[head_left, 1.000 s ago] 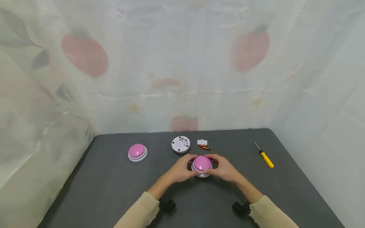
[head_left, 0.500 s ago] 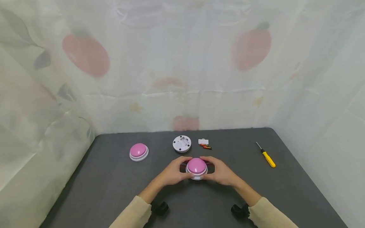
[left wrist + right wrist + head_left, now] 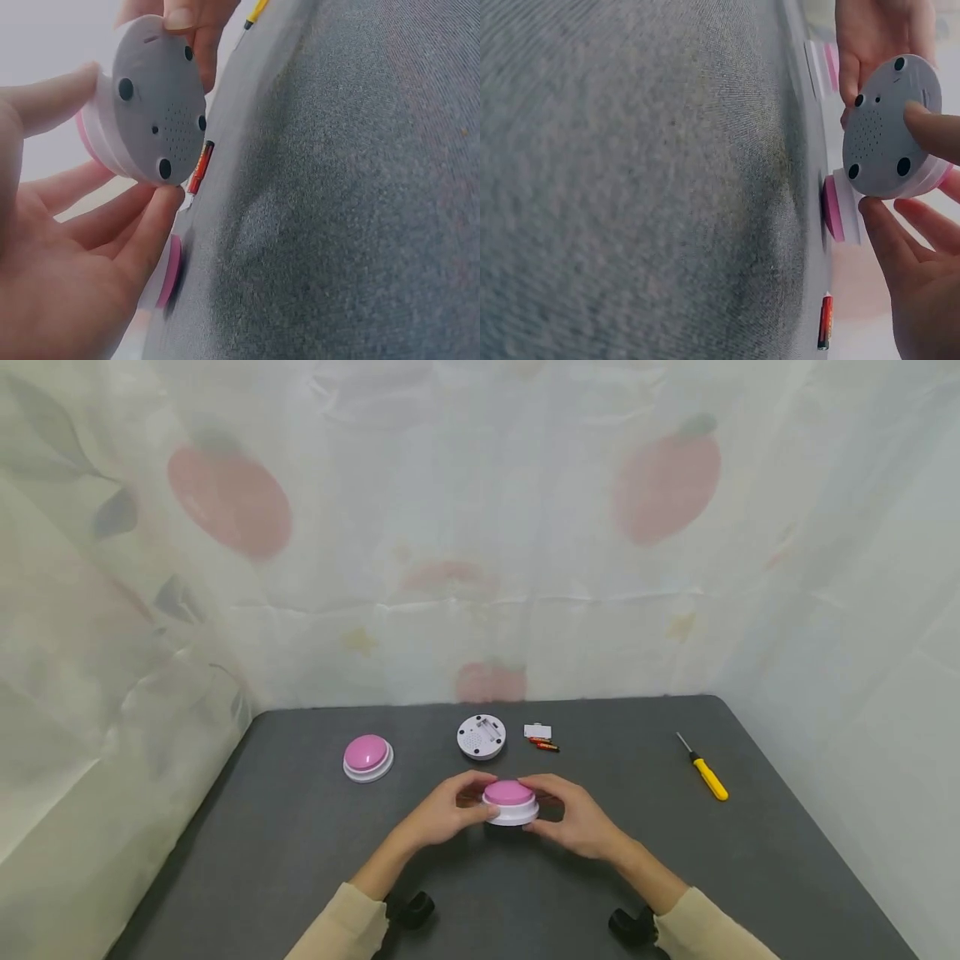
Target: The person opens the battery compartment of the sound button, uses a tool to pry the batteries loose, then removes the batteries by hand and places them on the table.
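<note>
A round push button (image 3: 510,800) with a pink dome and white base is held between both hands over the dark table. My left hand (image 3: 444,817) grips its left side, thumb at the near edge of the base. On the opposite side my right hand (image 3: 581,820) holds it with fingers by the dome and thumb low at the base. The left wrist view shows the button's white underside (image 3: 161,112), raised off the table, with black round feet and a patch of small holes. In the right wrist view, the right thumb (image 3: 934,131) lies across that underside.
Farther back on the table (image 3: 300,843) stand another pink button (image 3: 366,753) and an upside-down one (image 3: 482,737) with its battery slot uncovered. Beside these lie a small white cover (image 3: 537,731) and red-and-black batteries (image 3: 547,747). A yellow-handled screwdriver (image 3: 708,777) lies right.
Both hands have carried the pink button left. It has tipped back, so its dome looks flatter and more of the base's near side shows; the right thumb has shifted lower on it.
</note>
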The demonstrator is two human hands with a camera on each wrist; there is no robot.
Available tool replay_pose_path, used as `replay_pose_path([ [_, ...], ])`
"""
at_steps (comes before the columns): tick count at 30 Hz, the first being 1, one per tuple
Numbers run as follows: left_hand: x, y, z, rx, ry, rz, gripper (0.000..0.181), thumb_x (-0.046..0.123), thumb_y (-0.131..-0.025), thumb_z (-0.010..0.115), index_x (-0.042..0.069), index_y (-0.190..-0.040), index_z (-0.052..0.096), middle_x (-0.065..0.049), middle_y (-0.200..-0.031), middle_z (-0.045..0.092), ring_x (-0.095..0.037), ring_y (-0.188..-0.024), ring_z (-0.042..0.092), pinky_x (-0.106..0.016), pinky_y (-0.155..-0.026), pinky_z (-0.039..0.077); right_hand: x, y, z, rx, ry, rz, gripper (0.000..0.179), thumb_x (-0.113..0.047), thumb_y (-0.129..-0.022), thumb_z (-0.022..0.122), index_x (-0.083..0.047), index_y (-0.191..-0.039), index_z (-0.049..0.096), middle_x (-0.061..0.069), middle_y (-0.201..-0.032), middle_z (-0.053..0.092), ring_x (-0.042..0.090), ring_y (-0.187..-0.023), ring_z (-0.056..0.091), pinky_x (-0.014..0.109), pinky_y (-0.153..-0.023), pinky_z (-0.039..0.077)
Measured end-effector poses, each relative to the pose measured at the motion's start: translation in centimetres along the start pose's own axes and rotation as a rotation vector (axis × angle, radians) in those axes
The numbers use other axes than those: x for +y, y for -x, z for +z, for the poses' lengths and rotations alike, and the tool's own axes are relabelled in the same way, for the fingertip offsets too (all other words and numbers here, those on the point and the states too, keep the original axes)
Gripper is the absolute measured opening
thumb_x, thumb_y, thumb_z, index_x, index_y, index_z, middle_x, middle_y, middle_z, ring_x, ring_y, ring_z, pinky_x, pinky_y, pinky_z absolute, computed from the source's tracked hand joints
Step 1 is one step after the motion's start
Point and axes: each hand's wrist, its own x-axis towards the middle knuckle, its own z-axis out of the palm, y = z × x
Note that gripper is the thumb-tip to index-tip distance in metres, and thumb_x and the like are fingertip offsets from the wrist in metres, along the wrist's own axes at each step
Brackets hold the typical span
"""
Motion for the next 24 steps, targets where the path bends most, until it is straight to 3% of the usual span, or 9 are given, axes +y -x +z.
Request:
replay_pose_path([
  [10,0.5,0.5,0.0,-0.035,0.023,-0.05,0.039,0.023,-0.099,0.066,0.001,-0.131,0.061,-0.01,-0.116,0.067,-0.022,-0.103,0.064,-0.034,-0.089,0.052,0.1,0.2,0.4,0.062,0.147,-0.154,0.052,-0.002,-0.084,0.082,-0.005,-0.132,0.064,0.006,-0.127,0.066,0.021,-0.109,0.065,0.039,-0.086,0.057],
  [16,0.6,0.7,0.0,-0.059,0.055,-0.062,0.041,0.027,-0.104,0.058,-0.003,-0.132,0.059,-0.012,-0.113,0.066,-0.025,-0.092,0.067,-0.044,-0.087,0.055,0.0,0.0,0.6,0.121,0.102,-0.153,0.043,-0.005,-0.085,0.082,-0.006,-0.126,0.068,0.006,-0.119,0.07,0.022,-0.102,0.068,0.041,-0.085,0.057],
  [20,0.5,1.0,0.0,-0.051,0.085,-0.047,0.042,0.027,-0.106,0.055,-0.004,-0.134,0.057,-0.015,-0.118,0.064,-0.028,-0.096,0.068,-0.039,-0.088,0.055,-0.2,0.0,0.6,0.152,0.069,-0.119,0.04,-0.009,-0.087,0.081,-0.007,-0.125,0.069,0.005,-0.117,0.071,0.022,-0.102,0.069,0.044,-0.086,0.056],
  [24,0.6,1.3,0.0,-0.029,0.09,-0.025,0.04,0.024,-0.106,0.054,-0.003,-0.136,0.057,-0.018,-0.125,0.063,-0.029,-0.101,0.068,-0.033,-0.089,0.054,-0.5,0.1,0.4,0.167,0.072,-0.061,0.037,-0.013,-0.089,0.08,-0.01,-0.124,0.07,0.0,-0.117,0.07,0.016,-0.102,0.067,0.039,-0.087,0.056],
])
